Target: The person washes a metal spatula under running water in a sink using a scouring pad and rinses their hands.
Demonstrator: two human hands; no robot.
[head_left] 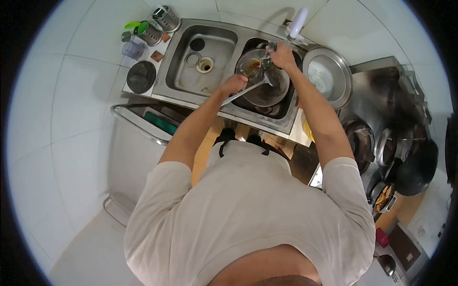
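Observation:
A round metal wok (279, 93) sits in the right basin of the sink, wet and with a brownish patch inside. My left hand (234, 84) is closed at its left rim. Just below those fingers, a ladle (250, 88) lies slantwise across the wok, its bowl end near the middle and its handle reaching over the sink's front edge. My right hand (283, 56) is closed on a dark, greenish scouring pad (272, 47) at the wok's far side, under the faucet (296, 24).
The left basin (191, 78) holds a drain ring and a dark disc. Utensil holders (149, 34) and a dark round pad (141, 76) stand left. A large metal bowl (327, 76) is at right, beside a stove with pans (359, 140). A metal rail (138, 126) is near my left side.

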